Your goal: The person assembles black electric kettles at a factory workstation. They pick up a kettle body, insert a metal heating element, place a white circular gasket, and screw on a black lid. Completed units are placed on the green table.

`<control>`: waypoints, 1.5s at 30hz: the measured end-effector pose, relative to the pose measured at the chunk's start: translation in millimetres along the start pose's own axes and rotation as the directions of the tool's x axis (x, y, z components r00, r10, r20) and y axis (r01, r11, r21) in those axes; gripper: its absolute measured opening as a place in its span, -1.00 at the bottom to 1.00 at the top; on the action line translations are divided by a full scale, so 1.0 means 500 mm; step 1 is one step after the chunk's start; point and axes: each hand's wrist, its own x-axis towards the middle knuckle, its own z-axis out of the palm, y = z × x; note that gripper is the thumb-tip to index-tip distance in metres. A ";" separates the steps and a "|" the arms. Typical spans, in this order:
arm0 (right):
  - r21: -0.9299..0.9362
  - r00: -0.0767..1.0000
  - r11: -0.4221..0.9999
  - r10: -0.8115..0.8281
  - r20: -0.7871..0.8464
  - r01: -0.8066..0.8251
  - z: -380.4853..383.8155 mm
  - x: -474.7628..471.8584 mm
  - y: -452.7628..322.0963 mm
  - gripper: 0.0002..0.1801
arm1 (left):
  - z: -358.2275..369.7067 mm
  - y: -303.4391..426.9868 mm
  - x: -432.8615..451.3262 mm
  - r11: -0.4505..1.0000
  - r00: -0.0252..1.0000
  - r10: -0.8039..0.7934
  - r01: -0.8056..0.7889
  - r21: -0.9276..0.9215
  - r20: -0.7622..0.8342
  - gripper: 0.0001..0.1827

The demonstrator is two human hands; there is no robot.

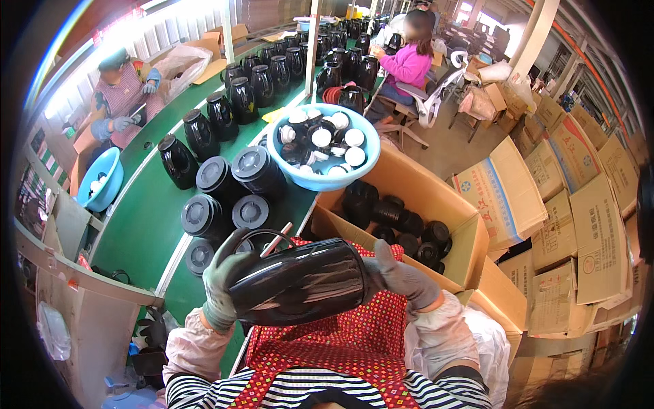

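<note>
A glossy black jug body (301,281) lies on its side between my gloved hands, above my red patterned apron. My left hand (225,281) grips its left end. Against its right end is my right hand (403,278), thumb raised and its fingers partly hidden behind the jug. A thin pale stick (276,239) and a dark loop show just behind the jug. Stacks of round black plastic parts (250,211) stand on the green conveyor belt (143,225) ahead. A light-blue basin (375,158) at the belt's edge holds white-and-black lids (321,137).
An open cardboard box (398,230) of black plastic parts stands at the right. Rows of black jugs (244,100) line the belt. One person sits across it at the left, another farther off in pink. Stacked cartons (598,230) fill the far right.
</note>
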 end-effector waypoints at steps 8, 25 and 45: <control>-0.565 0.488 0.345 -0.865 0.118 0.749 0.047 0.021 0.065 0.19 | 0.057 -0.015 0.034 0.793 0.942 0.041 0.172 -0.585 0.333 -0.09; -0.574 0.393 0.313 -0.920 0.017 0.757 0.052 -0.027 0.118 0.13 | 0.125 -0.042 0.002 0.494 0.870 -0.249 0.492 -0.717 0.425 -0.51; -0.717 0.321 -0.173 -0.807 0.496 0.675 0.110 -0.079 -0.015 0.18 | 0.197 0.000 -0.018 0.119 0.737 -0.121 0.676 -0.727 0.665 -0.40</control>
